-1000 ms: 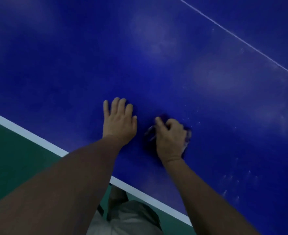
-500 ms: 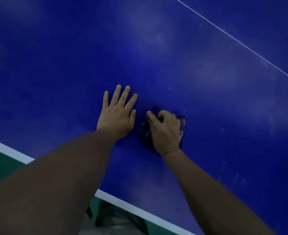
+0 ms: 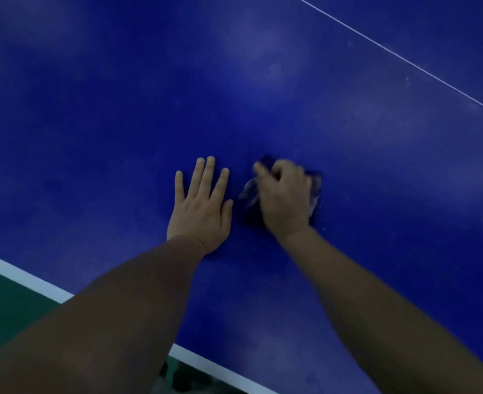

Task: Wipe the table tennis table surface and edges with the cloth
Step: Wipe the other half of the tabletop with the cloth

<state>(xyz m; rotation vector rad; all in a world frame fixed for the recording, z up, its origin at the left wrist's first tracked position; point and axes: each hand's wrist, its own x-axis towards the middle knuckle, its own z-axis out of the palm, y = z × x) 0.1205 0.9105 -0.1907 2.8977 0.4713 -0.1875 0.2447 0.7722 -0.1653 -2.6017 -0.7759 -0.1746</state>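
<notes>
The blue table tennis table (image 3: pixel 263 81) fills most of the head view. My right hand (image 3: pixel 284 197) grips a crumpled dark cloth (image 3: pixel 315 191) and presses it onto the table surface; the cloth shows at both sides of the hand and is blurred. My left hand (image 3: pixel 200 206) lies flat on the table just left of the cloth, fingers straight and slightly spread. Pale smudges and small white specks mark the surface around and to the right of the cloth.
The table's white edge stripe (image 3: pixel 21 275) runs diagonally across the lower left, with green floor (image 3: pixel 4 308) beyond it. A thin white centre line (image 3: pixel 405 59) crosses the upper right. Part of my clothing (image 3: pixel 183 379) shows below the edge.
Both hands have slid further in from the table's white edge. My left fingers, spread half a second ago, have drawn closer. The cloth stays under my right hand.
</notes>
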